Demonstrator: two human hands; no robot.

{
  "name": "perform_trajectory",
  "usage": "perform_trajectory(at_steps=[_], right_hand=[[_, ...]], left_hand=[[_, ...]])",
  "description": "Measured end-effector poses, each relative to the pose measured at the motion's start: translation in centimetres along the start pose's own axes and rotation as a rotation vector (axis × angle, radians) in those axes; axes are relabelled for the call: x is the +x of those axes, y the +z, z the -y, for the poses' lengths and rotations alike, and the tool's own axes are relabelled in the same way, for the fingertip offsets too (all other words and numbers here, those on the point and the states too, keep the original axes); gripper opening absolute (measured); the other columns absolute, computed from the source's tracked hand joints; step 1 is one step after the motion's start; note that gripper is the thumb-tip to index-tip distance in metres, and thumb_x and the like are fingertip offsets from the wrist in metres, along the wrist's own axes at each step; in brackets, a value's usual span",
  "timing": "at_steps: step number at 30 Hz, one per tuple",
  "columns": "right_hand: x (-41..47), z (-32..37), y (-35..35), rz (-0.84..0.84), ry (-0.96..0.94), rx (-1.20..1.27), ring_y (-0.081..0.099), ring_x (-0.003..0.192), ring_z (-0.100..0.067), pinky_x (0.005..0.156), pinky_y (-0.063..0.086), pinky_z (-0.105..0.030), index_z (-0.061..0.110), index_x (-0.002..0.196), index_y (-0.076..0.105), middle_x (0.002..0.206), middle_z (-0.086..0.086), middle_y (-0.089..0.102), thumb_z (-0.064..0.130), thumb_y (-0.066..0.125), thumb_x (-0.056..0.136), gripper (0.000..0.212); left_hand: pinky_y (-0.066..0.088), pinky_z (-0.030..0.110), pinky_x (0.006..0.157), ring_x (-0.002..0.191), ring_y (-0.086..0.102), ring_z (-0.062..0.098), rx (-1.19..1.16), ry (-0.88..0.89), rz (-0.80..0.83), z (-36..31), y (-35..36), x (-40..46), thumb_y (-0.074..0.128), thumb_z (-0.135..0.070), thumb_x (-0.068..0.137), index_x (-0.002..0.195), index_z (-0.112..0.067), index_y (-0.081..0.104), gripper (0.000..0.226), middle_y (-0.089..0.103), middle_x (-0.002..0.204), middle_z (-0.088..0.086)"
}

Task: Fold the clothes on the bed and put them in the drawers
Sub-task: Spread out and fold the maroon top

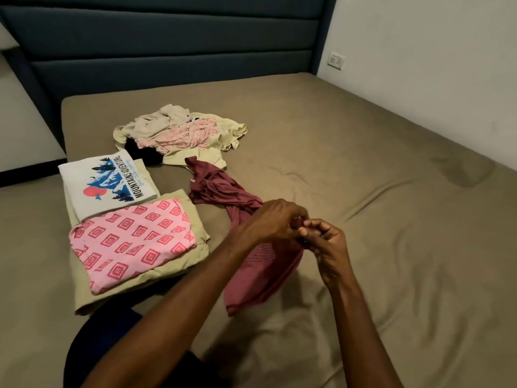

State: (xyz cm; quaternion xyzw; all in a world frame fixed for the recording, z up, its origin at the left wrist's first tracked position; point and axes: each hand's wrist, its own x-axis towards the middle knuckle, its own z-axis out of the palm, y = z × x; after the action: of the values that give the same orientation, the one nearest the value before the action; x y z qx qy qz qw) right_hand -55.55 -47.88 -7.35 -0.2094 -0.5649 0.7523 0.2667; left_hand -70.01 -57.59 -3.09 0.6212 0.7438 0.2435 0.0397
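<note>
Both hands, left (272, 219) and right (326, 242), pinch my maroon shirt (223, 191).
Two folded stacks (126, 219) done; pile (179, 130) remains, drawers unseen.

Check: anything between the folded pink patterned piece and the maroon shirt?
Head view: only bare bedsheet between the folded pink patterned piece and the maroon shirt.

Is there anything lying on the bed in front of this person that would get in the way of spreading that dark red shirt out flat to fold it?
Nothing visible does. Both hands, left hand and right hand, already hold the dark red shirt, and the bed to its right is bare. The folded clothes and the unfolded pile lie off to the left.
</note>
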Motion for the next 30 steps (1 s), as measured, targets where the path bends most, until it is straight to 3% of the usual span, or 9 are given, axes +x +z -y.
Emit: perform_trajectory(at_steps=[3, 7, 11, 14, 17, 21, 24, 26, 30], right_hand=[[-0.5, -1.2, 1.2, 0.001, -0.019, 0.079, 0.072, 0.083, -0.03, 0.073, 0.063, -0.037, 0.006, 0.101, 0.069, 0.095, -0.02, 0.075, 0.025, 0.105, 0.042, 0.072], [0.0, -2.5, 4.3, -0.1, -0.05, 0.09, 0.071, 0.082, -0.023, 0.072, 0.062, -0.033, 0.004, 0.117, 0.055, 0.099, -0.012, 0.074, -0.016, 0.087, 0.06, 0.068], [0.8, -3.4, 6.9, -0.107, -0.084, -0.075, 0.072, 0.079, -0.015, 0.07, 0.057, -0.031, 0.005, 0.106, 0.067, 0.09, -0.005, 0.078, -0.013, 0.078, 0.077, 0.035], [0.4, -4.4, 7.9, -0.038, 0.026, -0.212, 0.075, 0.084, -0.021, 0.071, 0.061, -0.032, 0.005, 0.106, 0.073, 0.092, -0.002, 0.079, -0.011, 0.073, 0.079, 0.031], [-0.6, -6.2, 7.6, -0.059, 0.185, -0.421, 0.063, 0.067, -0.019, 0.053, 0.049, -0.03, 0.013, 0.083, 0.063, 0.074, 0.0, 0.069, 0.01, 0.072, 0.072, 0.015], [-0.3, -8.1, 6.2, -0.073, 0.27, -0.425, 0.046, 0.057, -0.016, 0.051, 0.036, -0.035, 0.01, 0.064, 0.059, 0.059, 0.001, 0.053, 0.014, 0.064, 0.071, 0.01], [-0.1, -7.4, 5.0, 0.004, 0.328, -0.385, 0.043, 0.051, -0.015, 0.049, 0.033, -0.027, 0.019, 0.057, 0.053, 0.054, 0.002, 0.048, -0.007, 0.052, 0.084, 0.038], [0.1, -7.0, 3.4, 0.011, 0.31, -0.402, 0.04, 0.047, -0.013, 0.048, 0.032, -0.025, 0.021, 0.055, 0.052, 0.053, 0.002, 0.045, -0.005, 0.048, 0.082, 0.038], [-0.2, -6.1, 0.5, -0.081, 0.268, -0.38, 0.054, 0.05, -0.016, 0.045, 0.042, -0.026, 0.009, 0.064, 0.07, 0.056, -0.004, 0.058, -0.006, 0.052, 0.081, 0.03]], left_hand=[[0.036, 0.031, 0.064, 0.077, 0.058, 0.019, 0.155, -0.014, 0.191, 0.5, -2.4, 0.7, 0.071, -0.042, 0.092, 0.093, -0.02, 0.074, 0.022, 0.063, 0.082, -0.003], [0.029, 0.032, 0.062, 0.066, 0.049, 0.019, 0.271, -0.045, 0.134, 0.9, -3.8, 0.8, 0.059, -0.048, 0.1, 0.079, -0.018, 0.069, 0.038, 0.048, 0.065, -0.007], [0.029, 0.033, 0.057, 0.057, 0.046, 0.023, 0.203, -0.114, -0.035, 1.0, -6.1, 1.4, 0.051, -0.054, 0.102, 0.062, -0.017, 0.048, 0.055, 0.04, 0.055, -0.006], [0.028, 0.032, 0.051, 0.046, 0.031, 0.014, -0.101, -0.2, -0.299, 0.8, -9.1, 2.3, 0.053, -0.053, 0.102, 0.057, -0.019, 0.036, 0.059, 0.032, 0.05, -0.003], [0.024, 0.031, 0.051, 0.045, 0.025, 0.011, -0.505, -0.409, -0.473, 0.0, -13.1, 3.3, 0.063, -0.05, 0.098, 0.058, -0.022, 0.038, 0.055, 0.027, 0.053, -0.004], [0.027, 0.032, 0.059, 0.055, 0.032, 0.015, -0.673, -0.616, -0.471, 0.9, -18.3, 4.0, 0.07, -0.048, 0.094, 0.063, -0.021, 0.046, 0.048, 0.03, 0.06, -0.001], [0.037, 0.033, 0.068, 0.071, 0.046, 0.021, -0.646, -0.675, -0.475, 2.1, -20.6, 3.7, 0.067, -0.045, 0.097, 0.089, -0.01, 0.065, 0.036, 0.048, 0.078, 0.009], [0.048, 0.032, 0.077, 0.078, 0.06, 0.019, -0.689, -0.728, -0.479, 2.5, -21.2, 3.1, 0.066, -0.039, 0.099, 0.097, -0.005, 0.068, 0.034, 0.064, 0.09, 0.007], [0.056, 0.039, 0.09, 0.091, 0.067, 0.023, -0.76, -0.909, -0.382, 4.4, -20.3, 0.9, 0.073, -0.039, 0.09, 0.101, -0.015, 0.069, 0.027, 0.072, 0.103, 0.008]])
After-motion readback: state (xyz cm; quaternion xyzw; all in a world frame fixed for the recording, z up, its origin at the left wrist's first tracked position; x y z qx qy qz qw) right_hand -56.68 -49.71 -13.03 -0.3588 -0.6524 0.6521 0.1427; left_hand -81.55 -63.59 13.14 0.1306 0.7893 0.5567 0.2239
